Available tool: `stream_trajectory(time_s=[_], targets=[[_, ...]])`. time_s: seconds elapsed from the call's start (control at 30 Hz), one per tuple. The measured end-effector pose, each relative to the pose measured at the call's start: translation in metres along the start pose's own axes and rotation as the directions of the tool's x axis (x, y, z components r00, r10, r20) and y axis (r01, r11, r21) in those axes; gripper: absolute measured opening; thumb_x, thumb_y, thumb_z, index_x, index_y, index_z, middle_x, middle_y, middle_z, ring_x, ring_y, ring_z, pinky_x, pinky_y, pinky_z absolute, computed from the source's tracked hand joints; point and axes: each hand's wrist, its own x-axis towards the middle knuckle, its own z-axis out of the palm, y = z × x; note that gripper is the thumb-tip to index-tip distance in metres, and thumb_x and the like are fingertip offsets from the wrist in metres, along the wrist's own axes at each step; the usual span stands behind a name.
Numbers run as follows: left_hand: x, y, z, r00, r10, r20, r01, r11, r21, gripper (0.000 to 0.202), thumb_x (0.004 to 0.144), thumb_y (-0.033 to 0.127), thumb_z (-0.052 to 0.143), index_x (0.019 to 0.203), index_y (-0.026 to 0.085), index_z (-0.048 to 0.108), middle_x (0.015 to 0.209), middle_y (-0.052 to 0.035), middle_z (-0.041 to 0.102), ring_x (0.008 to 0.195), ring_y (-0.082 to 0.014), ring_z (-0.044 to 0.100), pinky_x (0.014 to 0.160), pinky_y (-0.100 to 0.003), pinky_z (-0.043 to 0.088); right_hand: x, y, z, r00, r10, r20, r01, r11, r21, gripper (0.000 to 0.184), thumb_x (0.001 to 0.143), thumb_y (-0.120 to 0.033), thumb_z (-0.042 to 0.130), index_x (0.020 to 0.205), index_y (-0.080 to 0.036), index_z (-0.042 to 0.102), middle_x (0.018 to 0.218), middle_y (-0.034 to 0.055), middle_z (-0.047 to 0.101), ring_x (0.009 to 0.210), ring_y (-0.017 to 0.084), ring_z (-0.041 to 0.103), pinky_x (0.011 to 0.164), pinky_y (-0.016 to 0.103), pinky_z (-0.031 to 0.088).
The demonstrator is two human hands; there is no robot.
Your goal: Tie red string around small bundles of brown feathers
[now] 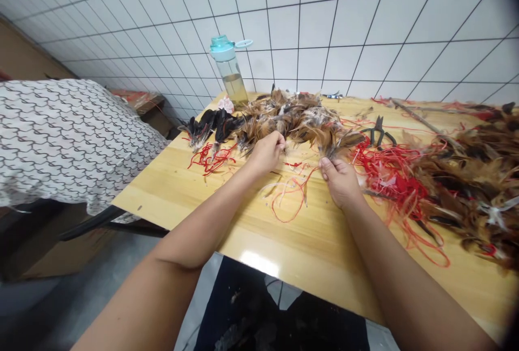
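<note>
No text can be read; the blue-and-white packet (332,95) at twelve o'clock is too small to make out.

The left hand (265,152) and right hand (339,180) had a narrow gap between them, crossed by thin red string (288,199) lying flat on the wooden table (320,243), so fingers could pass just above it. Ahead, a long heap of feathers (292,121) stood in the way of the water bottle (227,70) and tiled wall (308,26). To the right, pliers (378,133), tangled string and a thicker feather pile (466,183) blocked any sideways reach, while a hand could slide along the table's near edge.
</note>
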Motion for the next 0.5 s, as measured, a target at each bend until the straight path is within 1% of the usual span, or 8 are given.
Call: stream_trajectory(time_s=[0.03,0.07,0.13,0.2,0.23,0.3,0.4,0.5], targets=[[-0.002,0.004,0.001,0.999,-0.050,-0.019,0.047,0.990,-0.133,0.011,0.084,0.012,0.049,0.088,0.018,0.057,0.079,-0.0005,0.059,0.074,-0.0124,0.051,0.071,-0.025,0.039,-0.001,-0.001,0.000,1.000,0.004,-0.008,-0.004,1.000,-0.012,0.044,0.072,-0.062,0.066,0.068,-0.020,0.057,0.054,-0.0052,0.044,0.052,0.010,0.037,0.052,0.026,0.029],[-0.004,0.008,0.002,0.994,-0.105,-0.018,0.096,0.957,-0.275,0.010,0.084,0.013,0.050,0.090,0.017,0.058,0.078,0.0004,0.058,0.073,-0.0110,0.051,0.070,-0.024,0.039,-0.001,-0.003,0.001,1.000,0.005,-0.017,-0.006,1.000,-0.021,0.043,0.072,-0.061,0.066,0.068,-0.019,0.058,0.054,-0.0052,0.044,0.052,0.010,0.036,0.052,0.027,0.029],[-0.007,0.017,0.008,0.980,-0.193,0.054,0.192,0.827,-0.528,0.012,0.084,0.015,0.053,0.094,0.015,0.059,0.076,0.0014,0.058,0.069,-0.0087,0.051,0.066,-0.021,0.040,-0.002,-0.006,0.001,1.000,0.003,-0.028,-0.004,0.999,-0.036,0.042,0.072,-0.060,0.066,0.068,-0.020,0.059,0.053,-0.0054,0.044,0.051,0.011,0.036,0.053,0.027,0.030],[-0.009,0.025,0.014,0.962,-0.227,0.153,0.270,0.688,-0.673,0.011,0.083,0.015,0.057,0.093,0.014,0.059,0.073,0.0022,0.057,0.064,-0.0069,0.050,0.063,-0.020,0.041,-0.003,-0.008,0.002,1.000,0.001,-0.031,-0.003,0.999,-0.049,0.039,0.073,-0.058,0.065,0.068,-0.020,0.059,0.052,-0.0054,0.044,0.051,0.011,0.037,0.054,0.027,0.032],[-0.010,0.029,0.017,0.955,-0.224,0.194,0.294,0.640,-0.710,0.009,0.082,0.015,0.059,0.090,0.014,0.059,0.071,0.0027,0.056,0.062,-0.0063,0.050,0.062,-0.019,0.041,-0.004,-0.009,0.003,1.000,0.001,-0.030,-0.002,0.998,-0.055,0.038,0.074,-0.056,0.065,0.068,-0.020,0.059,0.052,-0.0053,0.044,0.052,0.011,0.038,0.055,0.028,0.033],[-0.013,0.034,0.021,0.950,-0.191,0.247,0.312,0.584,-0.750,0.007,0.079,0.016,0.064,0.083,0.013,0.058,0.068,0.0030,0.056,0.060,-0.0056,0.052,0.061,-0.019,0.043,-0.005,-0.011,0.004,1.000,0.003,-0.020,-0.005,0.998,-0.069,0.034,0.074,-0.052,0.065,0.068,-0.020,0.061,0.053,-0.0045,0.047,0.053,0.012,0.041,0.057,0.028,0.037],[-0.016,0.037,0.025,0.949,-0.152,0.275,0.313,0.537,-0.783,0.012,0.079,0.017,0.066,0.077,0.013,0.054,0.068,0.0021,0.059,0.061,-0.0056,0.056,0.063,-0.020,0.046,-0.005,-0.013,0.008,1.000,0.005,0.012,-0.004,0.996,-0.093,0.030,0.074,-0.049,0.066,0.068,-0.020,0.063,0.060,-0.0007,0.058,0.061,0.015,0.052,0.064,0.030,0.043],[-0.017,0.037,0.026,0.936,-0.169,0.309,0.352,0.512,-0.784,0.012,0.081,0.014,0.063,0.076,0.013,0.051,0.068,0.0007,0.062,0.060,-0.0058,0.058,0.064,-0.020,0.047,-0.005,-0.011,0.011,1.000,-0.001,0.028,0.005,0.992,-0.129,0.029,0.071,-0.049,0.067,0.066,-0.020,0.064,0.068,0.0025,0.066,0.070,0.019,0.059,0.070,0.033,0.047]])
